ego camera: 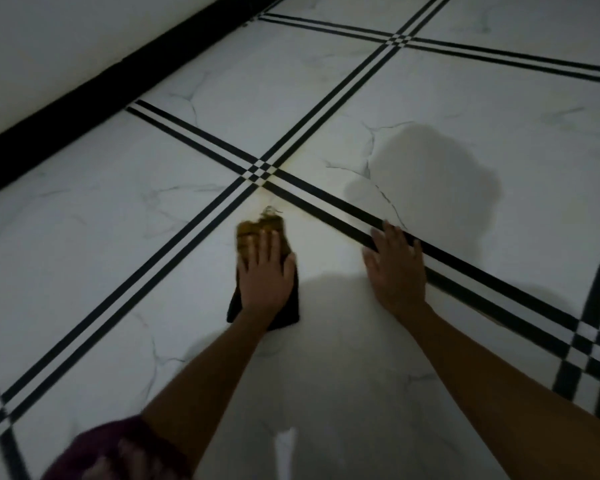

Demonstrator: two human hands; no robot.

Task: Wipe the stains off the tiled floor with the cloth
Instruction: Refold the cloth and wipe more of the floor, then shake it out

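Note:
A dark cloth (284, 308) with a yellow-brown far end (260, 228) lies flat on the white marble-look tiled floor (118, 244). My left hand (265, 275) presses down on it with straight fingers. A faint yellowish stain (274, 195) marks the tile just beyond the cloth, near the crossing of black stripes (261, 170). My right hand (394, 268) lies flat on the floor to the right of the cloth, fingertips at a black double stripe, holding nothing.
A white wall with a black skirting board (94, 88) runs along the upper left. Black double stripes cross the floor in a grid. A grey shadow (430, 168) falls on the tile ahead of my right hand. A dark red garment (118, 452) shows at the bottom left.

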